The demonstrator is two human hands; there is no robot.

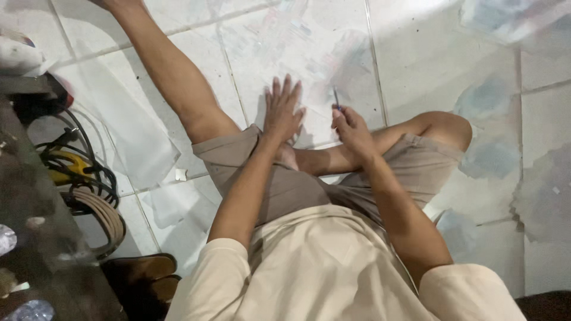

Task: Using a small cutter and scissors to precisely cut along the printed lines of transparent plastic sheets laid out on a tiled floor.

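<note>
No container with visible contents shows in the view; what lies at the bottom left corner, pale and rounded, is too blurred to identify. The person sits on the tiled floor (452, 53), one leg stretched toward the upper left, the other folded under. The left hand (281, 110) is spread flat, fingers together and extended, palm down on a clear plastic sheet (309, 53) that lies on the floor; it holds nothing. The right hand (351, 128) is closed around a thin pen-like tool (336, 98), gripped between thumb and fingers just beside the left hand. The tool is over the sheet, above the folded knee; its long axis runs nearly upright in the view, tip pointing away from the person, tilted slightly left. Whether the tip touches the sheet cannot be told. A second clear sheet (128, 128) lies on the floor left of the stretched leg. At the left edge stand a dark bench (35, 238), coiled cables (89, 184) and a tan hose (107, 217) beside it, with dark shoes (140, 273) below. None of these lie between the hands and the sheet.
</note>
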